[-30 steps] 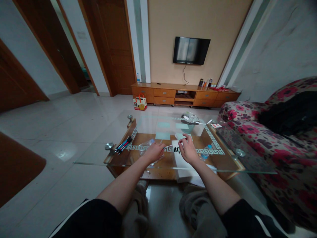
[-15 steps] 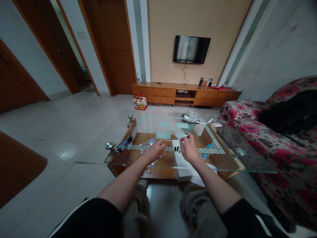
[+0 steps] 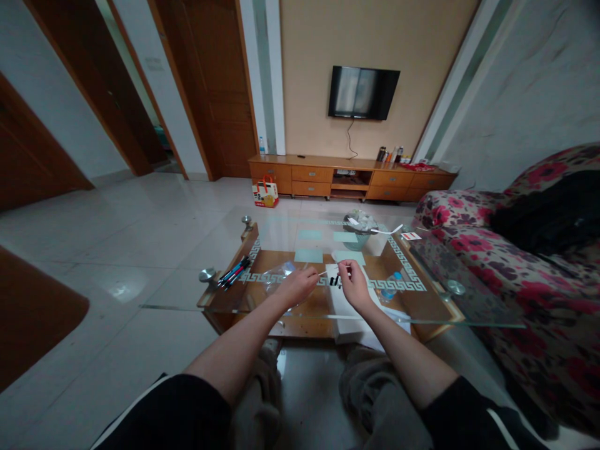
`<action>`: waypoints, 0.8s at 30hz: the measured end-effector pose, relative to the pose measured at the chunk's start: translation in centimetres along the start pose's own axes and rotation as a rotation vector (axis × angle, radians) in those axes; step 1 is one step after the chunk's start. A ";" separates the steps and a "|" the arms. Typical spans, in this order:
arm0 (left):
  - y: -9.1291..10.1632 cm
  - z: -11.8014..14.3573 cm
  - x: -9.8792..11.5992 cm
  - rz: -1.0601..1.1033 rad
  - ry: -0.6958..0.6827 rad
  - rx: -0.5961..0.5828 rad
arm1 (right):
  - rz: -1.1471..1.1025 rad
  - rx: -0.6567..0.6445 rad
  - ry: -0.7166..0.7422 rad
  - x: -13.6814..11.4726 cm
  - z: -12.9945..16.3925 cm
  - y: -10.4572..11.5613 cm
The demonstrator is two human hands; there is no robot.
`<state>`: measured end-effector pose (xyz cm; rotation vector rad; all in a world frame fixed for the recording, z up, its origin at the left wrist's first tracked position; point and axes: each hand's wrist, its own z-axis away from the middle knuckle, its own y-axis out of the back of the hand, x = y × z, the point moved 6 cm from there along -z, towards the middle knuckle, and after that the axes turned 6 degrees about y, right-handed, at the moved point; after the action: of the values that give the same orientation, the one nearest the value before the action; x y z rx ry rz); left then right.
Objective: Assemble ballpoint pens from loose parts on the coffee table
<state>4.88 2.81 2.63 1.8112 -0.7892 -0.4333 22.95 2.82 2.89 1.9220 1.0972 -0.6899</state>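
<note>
1. Glass tabletop [image 3: 187, 284], clear and flat, is edged inside with a frosted Greek-key band and is carried on a wooden frame with round, shiny metal fittings [image 3: 207, 275].
2. A thin, pale, straight rod [image 3: 322, 273] is held over the table, between the two hands, its free end pointed toward the right.
3. By the left hand [image 3: 298, 285] the rod is gripped: the fingers are curled inward and closed on its near end, knuckles uppermost.
4. On the right hand [image 3: 355, 286] the thumb and fingertips are drawn close together beside the rod's far end; whether anything is pinched there cannot be told.
5. Small, dark, stubby pieces [image 3: 334, 281] are seen just beside the right hand, set off against a smooth white box [image 3: 344, 309] with straight edges.
6. Near the left hand, a crumpled, see-through plastic bag [image 3: 277, 276] is spread in loose folds.
7. Farther left, slender pens [image 3: 233, 273] in black, blue and red are bunched side by side at a slant.
8. To the right of the right hand, a clear plastic bottle [image 3: 390, 287] with a blue cap is seen.
</note>
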 end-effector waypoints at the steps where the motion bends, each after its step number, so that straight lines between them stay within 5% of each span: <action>1: 0.2 -0.1 0.2 -0.006 -0.005 0.002 | -0.019 0.004 -0.016 0.1 0.0 -0.1; 11: 0.1 -0.4 1.6 -0.026 -0.082 0.039 | -0.049 -0.159 0.051 -1.6 0.8 -2.2; 17: -0.2 -0.4 1.3 0.012 -0.071 0.036 | -0.002 -0.128 -0.001 -0.9 0.9 -2.2; 24: 0.0 0.1 -0.7 0.017 0.011 -0.008 | 0.147 -0.360 0.044 -0.7 1.9 -3.3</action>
<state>4.29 3.21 2.48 1.7974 -0.7936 -0.4145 19.57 1.91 1.13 1.6921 1.0163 -0.3428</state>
